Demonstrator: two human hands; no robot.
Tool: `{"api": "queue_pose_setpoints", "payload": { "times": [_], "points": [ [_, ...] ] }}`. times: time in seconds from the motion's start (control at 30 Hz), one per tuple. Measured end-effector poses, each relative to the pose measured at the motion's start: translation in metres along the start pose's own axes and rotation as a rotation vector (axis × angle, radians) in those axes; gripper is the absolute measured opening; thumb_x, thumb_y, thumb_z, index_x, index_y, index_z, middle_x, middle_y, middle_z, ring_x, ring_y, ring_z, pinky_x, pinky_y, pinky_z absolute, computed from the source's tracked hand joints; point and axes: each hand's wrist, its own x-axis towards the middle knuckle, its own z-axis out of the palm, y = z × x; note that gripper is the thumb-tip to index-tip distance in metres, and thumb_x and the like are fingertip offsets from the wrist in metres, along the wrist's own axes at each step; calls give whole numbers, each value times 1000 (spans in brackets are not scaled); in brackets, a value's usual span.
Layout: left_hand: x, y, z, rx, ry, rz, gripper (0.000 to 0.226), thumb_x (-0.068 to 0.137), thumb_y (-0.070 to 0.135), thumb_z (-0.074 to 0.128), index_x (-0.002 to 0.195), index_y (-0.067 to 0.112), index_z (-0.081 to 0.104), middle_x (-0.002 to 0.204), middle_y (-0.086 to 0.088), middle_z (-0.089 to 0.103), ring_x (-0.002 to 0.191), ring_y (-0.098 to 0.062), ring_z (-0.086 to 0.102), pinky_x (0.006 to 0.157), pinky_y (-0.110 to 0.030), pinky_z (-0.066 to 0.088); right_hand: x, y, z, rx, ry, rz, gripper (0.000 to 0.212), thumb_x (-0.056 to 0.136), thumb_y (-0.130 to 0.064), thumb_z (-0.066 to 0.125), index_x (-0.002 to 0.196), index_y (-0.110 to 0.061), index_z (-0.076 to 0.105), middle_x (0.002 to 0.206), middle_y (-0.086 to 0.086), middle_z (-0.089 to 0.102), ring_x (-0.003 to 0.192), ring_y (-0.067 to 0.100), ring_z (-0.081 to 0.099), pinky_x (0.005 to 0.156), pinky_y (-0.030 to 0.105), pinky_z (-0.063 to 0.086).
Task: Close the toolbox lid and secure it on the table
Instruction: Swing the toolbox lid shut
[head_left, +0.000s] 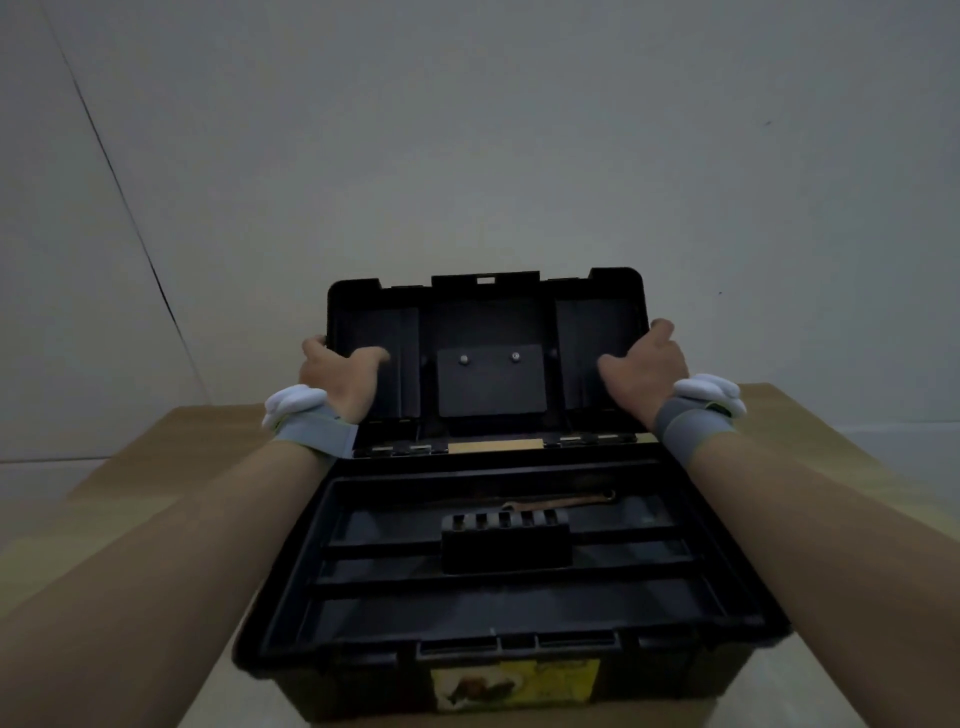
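A black plastic toolbox (291, 587) stands open on the table, right in front of me. Its lid (488, 312) is upright, hinged at the far side, with its inner face toward me. My left hand (340, 376) grips the lid's left edge, thumb on the inside, fingers wrapped behind. On the opposite edge my right hand (647, 364) holds the lid the same way. Inside the box lies a black inner tray (506, 543) with a handle block, and a thin brown tool (561, 501) rests behind it.
The light brown table (156, 467) extends left and right of the toolbox. A plain pale wall (467, 130) rises just behind the table. A yellow label (514, 683) is on the box's front. Both wrists wear grey straps with white pieces.
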Motion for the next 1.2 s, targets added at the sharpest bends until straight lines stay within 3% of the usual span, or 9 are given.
{"api": "queue_pose_setpoints", "payload": {
  "times": [0.2, 0.33, 0.47, 0.57, 0.73, 0.9, 1.03, 1.2],
  "points": [
    [-2, 19, -3, -151, 72, -43, 62, 74, 23, 74, 128, 4, 51, 127, -14, 60, 110, -33, 57, 84, -36, 46, 8, -9, -9, 147, 23, 29, 61, 79, -29, 62, 128, -2, 38, 123, 25, 51, 107, 43, 52, 80, 37, 38],
    [-1, 30, -5, -223, 109, -65, 59, 73, 22, 74, 124, 2, 51, 123, -14, 60, 105, -31, 57, 90, -40, 49, 13, -15, -19, 256, 44, 21, 59, 80, -30, 60, 128, -4, 39, 124, 22, 50, 107, 39, 51, 79, 34, 34],
    [0, 38, -8, -291, 129, 11, 58, 74, 23, 73, 124, 5, 50, 120, -12, 60, 99, -27, 56, 80, -30, 42, 15, -27, -31, 331, 85, 14, 60, 81, -32, 58, 132, -9, 38, 127, 20, 48, 108, 39, 50, 81, 34, 34],
    [2, 44, -13, -314, 98, 69, 59, 74, 29, 70, 126, 10, 49, 115, -7, 60, 98, -26, 56, 79, -31, 40, 14, -35, -39, 351, 121, -15, 61, 83, -35, 56, 136, -12, 35, 129, 20, 46, 110, 40, 49, 88, 38, 37],
    [-5, 63, -17, -327, 133, 164, 60, 69, 38, 66, 125, 18, 54, 125, -11, 57, 99, -22, 52, 84, -28, 38, 10, -45, -50, 278, 144, -63, 64, 85, -50, 50, 141, -24, 31, 132, 18, 42, 112, 41, 49, 100, 47, 37],
    [-11, 72, -22, -124, 140, 249, 46, 78, 47, 62, 121, 30, 61, 127, -12, 48, 96, -27, 51, 89, -32, 41, 4, -52, -55, 88, 215, -149, 52, 85, -59, 42, 128, -29, 45, 125, 15, 42, 104, 40, 50, 98, 46, 31],
    [-18, 71, -24, 89, 167, 301, 50, 76, 64, 57, 114, 32, 65, 123, -10, 47, 105, -35, 56, 98, -42, 46, -2, -52, -59, -59, 241, -198, 51, 86, -64, 39, 121, -28, 50, 119, 16, 42, 100, 39, 50, 94, 46, 32],
    [-29, 68, -31, 318, 263, 446, 55, 77, 69, 57, 111, 27, 67, 120, -11, 49, 100, -35, 55, 101, -44, 37, -14, -48, -71, -115, 251, -226, 54, 85, -70, 37, 120, -30, 50, 116, 15, 42, 96, 38, 51, 90, 45, 34]
  ]
}}
